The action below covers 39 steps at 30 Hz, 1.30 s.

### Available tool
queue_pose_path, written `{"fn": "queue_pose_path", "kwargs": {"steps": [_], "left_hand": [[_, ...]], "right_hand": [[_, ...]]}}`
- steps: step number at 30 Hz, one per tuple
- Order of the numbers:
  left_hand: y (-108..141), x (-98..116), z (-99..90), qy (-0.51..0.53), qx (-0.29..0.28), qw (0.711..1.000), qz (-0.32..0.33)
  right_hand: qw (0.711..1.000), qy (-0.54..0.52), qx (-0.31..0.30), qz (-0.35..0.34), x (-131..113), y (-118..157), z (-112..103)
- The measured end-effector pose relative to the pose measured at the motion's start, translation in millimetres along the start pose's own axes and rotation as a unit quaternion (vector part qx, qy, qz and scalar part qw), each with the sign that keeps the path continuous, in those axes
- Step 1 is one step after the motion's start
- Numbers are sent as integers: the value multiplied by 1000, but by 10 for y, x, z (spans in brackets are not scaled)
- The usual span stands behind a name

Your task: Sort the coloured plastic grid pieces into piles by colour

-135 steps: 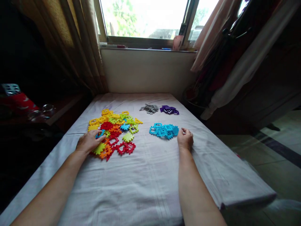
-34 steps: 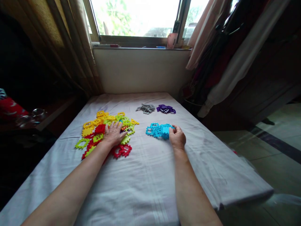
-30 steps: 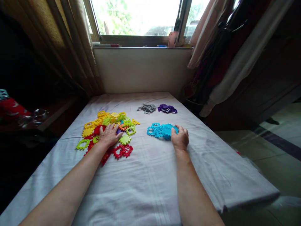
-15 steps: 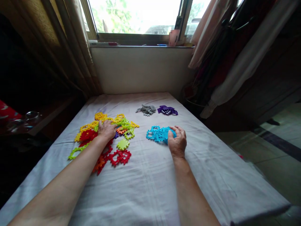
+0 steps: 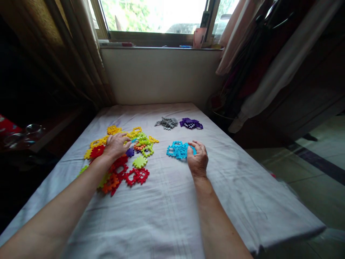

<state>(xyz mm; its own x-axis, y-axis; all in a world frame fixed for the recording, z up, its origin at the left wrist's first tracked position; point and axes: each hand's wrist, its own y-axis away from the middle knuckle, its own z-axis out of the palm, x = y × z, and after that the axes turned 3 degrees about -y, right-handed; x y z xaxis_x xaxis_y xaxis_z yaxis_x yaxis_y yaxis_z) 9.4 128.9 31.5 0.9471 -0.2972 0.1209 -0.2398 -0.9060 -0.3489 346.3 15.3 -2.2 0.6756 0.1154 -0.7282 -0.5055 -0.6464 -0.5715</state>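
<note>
My left hand point(image 5: 116, 145) is over a mixed pile of toothed plastic interlocking building pieces, its fingers apart and nothing seen in its grasp. Around it lie yellow pieces point(image 5: 114, 130), red pieces point(image 5: 137, 176), lime green pieces point(image 5: 139, 162) and orange pieces point(image 5: 110, 184). Some of the pile is hidden beneath that hand and forearm. On the right, my right hand point(image 5: 198, 158) curls its thumb and fingers round the right end of a small heap of blue interlocking pieces point(image 5: 178, 150). Its palm side is partly hidden.
Farther back on the white-sheeted table point(image 5: 167, 216) are a grey heap of pieces point(image 5: 168, 123) and a purple heap point(image 5: 191, 123). A pink cup point(image 5: 198, 37) stands on the window sill. Curtains hang at both sides; the table edge drops off at right.
My right hand has shifted left, closer in on the blue heap. My left hand has moved slightly left, its fingers lifted and more spread. The view has tilted a little.
</note>
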Motion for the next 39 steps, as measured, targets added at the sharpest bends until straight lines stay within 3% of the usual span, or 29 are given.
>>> {"fn": "queue_pose_path", "kwargs": {"steps": [4,9,12,15,20,25,27,32,35,39], "left_hand": [[226,190,-150,103,13,994,25],[630,910,-49,166,39,975,139],[769,1259,120,164,54,971,166],[803,1395,272,173,41,970,167],[812,1315,354,173,59,970,161],[903,961,247,154,97,973,144],[955,763,202,138,109,976,132],[1062,377,183,105,121,981,108],[1082,304,202,108,131,981,92],[1091,294,222,120,140,978,93]], "right_hand": [[995,-42,-89,9,-147,116,74],[972,-102,-211,32,-407,345,174],[964,-134,-223,51,-443,406,223],[967,-137,-207,58,-377,396,263],[989,-68,-132,17,-163,227,203],[993,113,-26,32,53,27,0],[981,181,-46,52,40,42,-17],[936,292,-190,46,-219,197,177],[921,316,-225,38,-327,185,307],[915,336,-218,39,-278,31,351]]}}
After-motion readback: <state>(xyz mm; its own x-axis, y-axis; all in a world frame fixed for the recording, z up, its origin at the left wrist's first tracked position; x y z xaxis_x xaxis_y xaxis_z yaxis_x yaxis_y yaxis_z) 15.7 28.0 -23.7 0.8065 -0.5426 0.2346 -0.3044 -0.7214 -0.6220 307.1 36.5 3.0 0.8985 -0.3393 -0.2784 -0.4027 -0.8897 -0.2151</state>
